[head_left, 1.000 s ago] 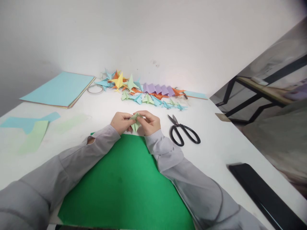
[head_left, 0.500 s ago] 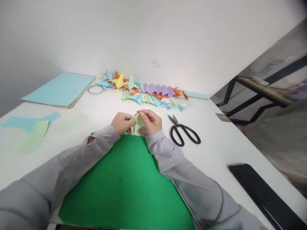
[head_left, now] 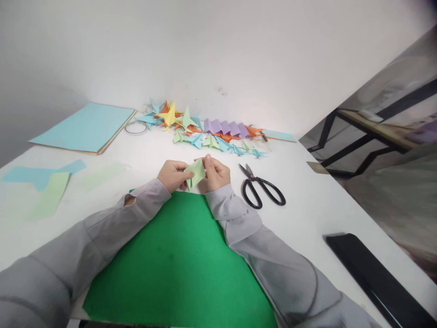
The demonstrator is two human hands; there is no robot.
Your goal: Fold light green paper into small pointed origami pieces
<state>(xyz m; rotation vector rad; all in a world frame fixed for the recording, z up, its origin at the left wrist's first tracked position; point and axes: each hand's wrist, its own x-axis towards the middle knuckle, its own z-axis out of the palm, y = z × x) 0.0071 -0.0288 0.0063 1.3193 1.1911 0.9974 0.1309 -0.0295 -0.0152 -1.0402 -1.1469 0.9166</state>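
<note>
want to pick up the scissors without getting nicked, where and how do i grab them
Probably best by the black handles of the scissors, coming from the near side: their loops face the camera wearer, while the slightly parted blades point away toward the wall.

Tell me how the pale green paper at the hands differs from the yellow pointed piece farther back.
The pale green paper is held in the left hand, with the right hand at its edge; the yellow piece lies among other folded pieces. The green paper shows a broad face, while the yellow piece spreads into narrow points. The green is pale, the yellow stronger. Both are folded paper.
</note>
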